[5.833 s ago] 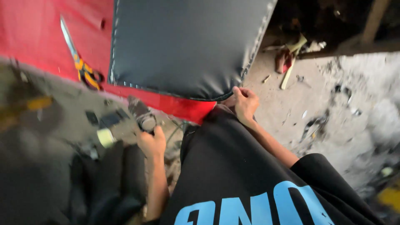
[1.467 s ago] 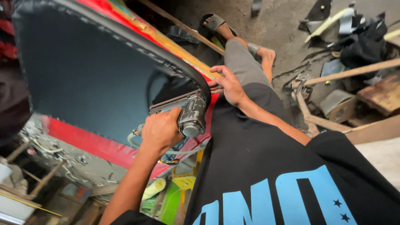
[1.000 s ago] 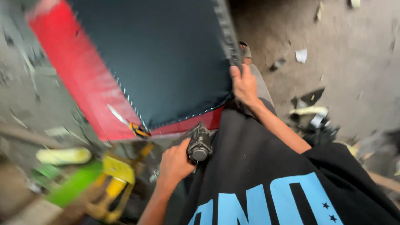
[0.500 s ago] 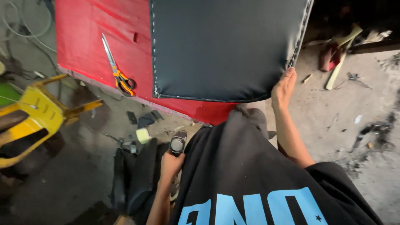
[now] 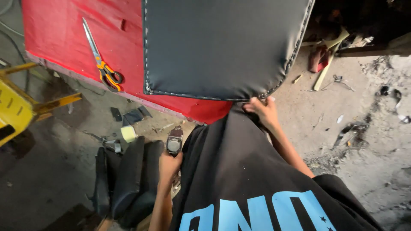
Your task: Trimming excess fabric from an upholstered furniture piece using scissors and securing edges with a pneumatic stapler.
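Two hands busy: right hand (image 5: 264, 112) pinched bottom corner of dark upholstered panel (image 5: 222, 47), fingers closed on edge, steadying it over red sheet (image 5: 64, 38). Left hand (image 5: 169, 164) wrapped around staple gun (image 5: 174, 141), held low beside lap. Scissors (image 5: 100, 60) lay on red sheet.
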